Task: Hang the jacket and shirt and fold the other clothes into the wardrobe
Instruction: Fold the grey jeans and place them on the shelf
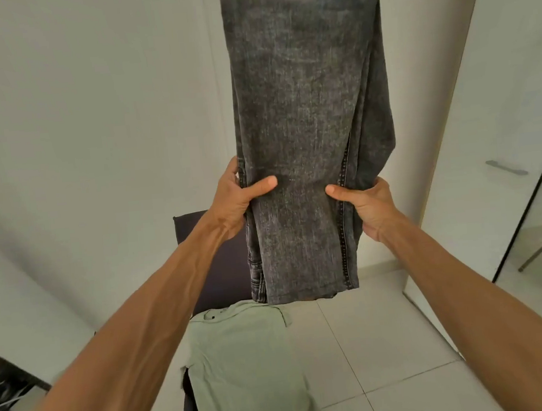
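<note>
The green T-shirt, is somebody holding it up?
No, the green T-shirt lies flat on the chair; both hands grip the jeans.

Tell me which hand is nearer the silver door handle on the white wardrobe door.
Right. The right hand grips the grey jeans' edge on the silver door handle's side; the left hand grips the opposite edge, farther away.

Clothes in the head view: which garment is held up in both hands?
The dark grey jeans, gripped by the left hand and right hand; the pale green T-shirt lies untouched below.
</note>
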